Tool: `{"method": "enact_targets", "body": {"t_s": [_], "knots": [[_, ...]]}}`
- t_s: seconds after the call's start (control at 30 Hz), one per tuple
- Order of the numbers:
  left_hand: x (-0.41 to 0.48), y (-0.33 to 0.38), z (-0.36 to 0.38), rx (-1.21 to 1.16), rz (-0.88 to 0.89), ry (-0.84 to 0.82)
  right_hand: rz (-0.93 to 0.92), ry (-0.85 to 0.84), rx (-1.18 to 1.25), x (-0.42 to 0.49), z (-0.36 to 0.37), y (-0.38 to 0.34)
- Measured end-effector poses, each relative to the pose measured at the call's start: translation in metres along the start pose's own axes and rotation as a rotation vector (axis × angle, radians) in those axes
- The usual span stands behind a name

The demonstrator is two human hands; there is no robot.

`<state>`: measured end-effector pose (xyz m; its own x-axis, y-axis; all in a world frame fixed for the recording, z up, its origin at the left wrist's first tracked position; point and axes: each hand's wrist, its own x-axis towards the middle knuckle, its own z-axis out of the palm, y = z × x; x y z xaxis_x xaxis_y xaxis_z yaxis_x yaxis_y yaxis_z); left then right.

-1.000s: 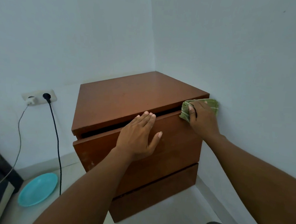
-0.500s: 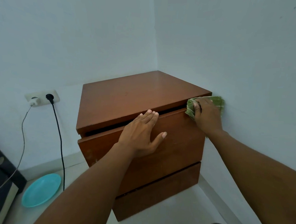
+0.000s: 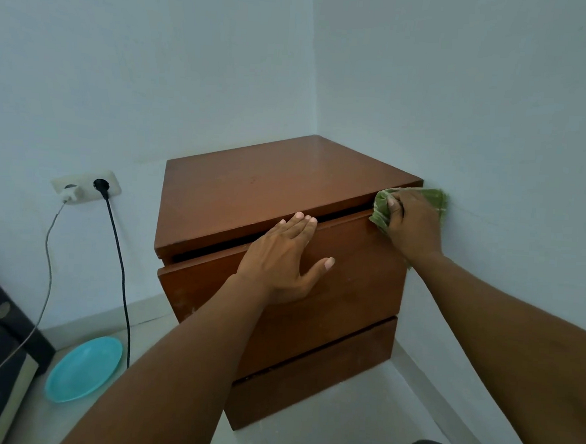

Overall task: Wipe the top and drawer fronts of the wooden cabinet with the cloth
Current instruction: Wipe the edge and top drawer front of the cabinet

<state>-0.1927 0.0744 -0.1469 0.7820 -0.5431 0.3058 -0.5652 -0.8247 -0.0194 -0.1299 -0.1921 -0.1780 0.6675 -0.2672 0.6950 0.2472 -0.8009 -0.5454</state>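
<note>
Wooden brown two-drawer cabinet [image 3: 286,194]: upper drawer front [image 3: 356,280] braced by flat, empty left hand [image 3: 282,262]; crumpled green cloth [image 3: 381,210] gripped in right hand [image 3: 411,222] at centre right; leftward sweep judged next.

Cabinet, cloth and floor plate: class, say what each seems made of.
Cabinet: wood or wood veneer, smooth reddish-brown, faint sheen.
Cloth: soft woven fabric, green with pale stripes, bunched under the right hand.
Plate: probably plastic, uniform glossy turquoise.

Cloth [image 3: 381,211] mostly under right hand [image 3: 413,225]
</note>
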Motion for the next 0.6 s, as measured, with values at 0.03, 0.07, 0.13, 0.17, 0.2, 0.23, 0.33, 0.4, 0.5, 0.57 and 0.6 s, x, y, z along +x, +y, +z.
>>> {"method": "enact_targets", "body": {"t_s": [0.03,0.07,0.13,0.17,0.2,0.23,0.33,0.4,0.5,0.57,0.6], "knots": [[0.000,0.000,-0.001,-0.006,-0.003,-0.009,0.063,0.056,0.032,-0.001,-0.002,-0.004],[-0.001,0.000,-0.002,-0.009,-0.002,-0.016,0.151,0.122,0.060,-0.003,-0.003,-0.009],[-0.002,0.000,-0.003,-0.001,0.009,-0.025,0.376,0.214,0.117,-0.008,-0.009,-0.022],[-0.003,-0.001,-0.004,0.006,0.019,-0.029,0.488,0.243,0.163,-0.012,-0.011,-0.028],[-0.006,-0.002,-0.005,0.014,0.030,-0.028,0.587,0.268,0.215,-0.018,-0.013,-0.035],[-0.011,-0.005,-0.005,0.027,0.036,-0.024,0.672,0.293,0.275,-0.026,-0.012,-0.042],[-0.034,-0.023,-0.007,0.083,0.034,-0.015,0.784,0.335,0.435,-0.059,0.004,-0.075],[-0.054,-0.044,-0.011,0.126,0.033,-0.014,0.772,0.361,0.506,-0.084,0.022,-0.100],[-0.080,-0.075,-0.025,0.215,0.060,-0.038,0.728,0.357,0.562,-0.120,0.054,-0.133],[-0.091,-0.090,-0.032,0.281,0.093,-0.070,0.685,0.281,0.581,-0.137,0.075,-0.151],[-0.093,-0.095,-0.034,0.305,0.112,-0.079,0.646,0.231,0.600,-0.145,0.085,-0.158]]}}
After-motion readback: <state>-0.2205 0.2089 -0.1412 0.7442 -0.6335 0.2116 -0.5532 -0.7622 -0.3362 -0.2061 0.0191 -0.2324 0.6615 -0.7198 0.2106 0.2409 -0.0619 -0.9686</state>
